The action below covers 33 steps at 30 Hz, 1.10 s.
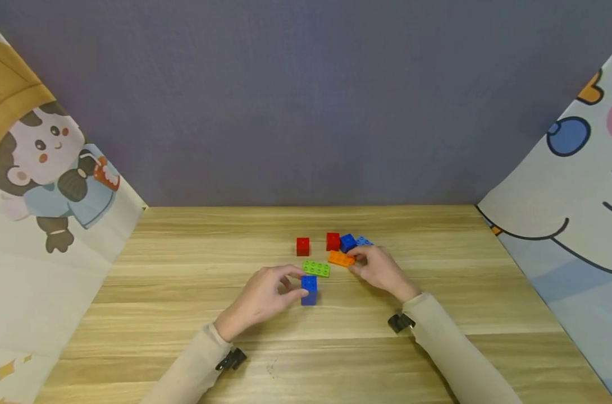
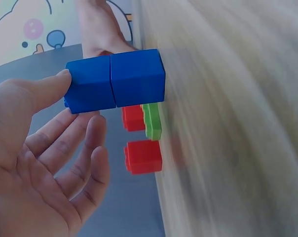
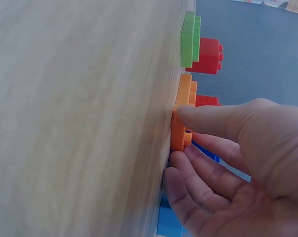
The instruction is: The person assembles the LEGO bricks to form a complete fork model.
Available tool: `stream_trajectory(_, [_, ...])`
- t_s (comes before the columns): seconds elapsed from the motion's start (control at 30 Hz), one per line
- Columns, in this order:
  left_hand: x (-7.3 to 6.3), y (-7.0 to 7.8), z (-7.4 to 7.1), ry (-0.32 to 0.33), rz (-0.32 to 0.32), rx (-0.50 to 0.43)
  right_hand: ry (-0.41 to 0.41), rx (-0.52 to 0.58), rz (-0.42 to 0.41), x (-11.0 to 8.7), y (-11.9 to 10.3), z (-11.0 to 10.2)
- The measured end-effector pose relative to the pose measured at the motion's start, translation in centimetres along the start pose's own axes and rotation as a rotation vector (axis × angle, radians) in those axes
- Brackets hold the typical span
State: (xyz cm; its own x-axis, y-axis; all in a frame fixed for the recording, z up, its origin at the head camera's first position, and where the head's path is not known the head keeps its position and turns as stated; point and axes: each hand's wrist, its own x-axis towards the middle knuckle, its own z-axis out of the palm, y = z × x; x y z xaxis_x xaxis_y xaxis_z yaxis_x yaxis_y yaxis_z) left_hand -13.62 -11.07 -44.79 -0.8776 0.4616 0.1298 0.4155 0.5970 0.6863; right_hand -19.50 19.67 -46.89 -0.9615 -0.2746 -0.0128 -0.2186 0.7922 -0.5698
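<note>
Two blue building blocks (image 2: 138,79) are stacked one on the other, with studs on the top one. My left hand (image 1: 263,294) pinches the upper block between thumb and fingertips. To the right, my right hand (image 1: 382,272) has its thumb and fingers at the right end of a flat orange brick (image 1: 338,258), pinching it. In the right wrist view the orange brick (image 3: 181,91) lies along the tabletop, thumb on its near side. A flat green brick (image 1: 316,269) with studs up lies between the hands, just behind the blue stack.
Behind the hands stand a red block (image 1: 303,247), another red block (image 1: 333,242) and a blue block (image 1: 347,243). A lighter blue brick (image 1: 364,241) sits by the right hand. The wooden table (image 1: 195,241) meets a grey back panel (image 1: 306,112), with printed panels at both sides.
</note>
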Motion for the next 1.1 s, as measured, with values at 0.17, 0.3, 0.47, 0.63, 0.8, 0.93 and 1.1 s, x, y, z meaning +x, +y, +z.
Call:
stream_trajectory(0.17, [-0.1,-0.3,-0.7,0.029,0.005,-0.005,0.001,0.002,0.001,0.0,0.0,0.0])
stream_trajectory(0.3, [-0.3,-0.8,-1.5,0.056,0.003,-0.016,-0.002,-0.005,-0.004,0.1,0.1,0.0])
stream_trajectory(0.47, [-1.0,-1.9,-2.5,0.081,-0.031,-0.030,0.003,-0.010,-0.003,0.1,0.1,0.2])
stream_trajectory(0.63, [-1.7,-3.0,-3.4,0.095,-0.050,-0.018,0.009,-0.020,0.000,0.0,0.1,0.2])
stream_trajectory(0.8, [-2.4,-4.2,-4.6,0.123,-0.069,0.011,0.012,-0.033,-0.012,0.0,0.1,0.3])
stream_trajectory(0.93, [-3.1,-5.2,-5.5,0.154,-0.074,0.026,0.011,-0.033,-0.015,0.1,0.2,0.3])
stream_trajectory(1.1, [-3.9,-6.2,-6.5,0.179,-0.086,0.051,0.000,-0.018,0.001,0.0,0.1,0.2])
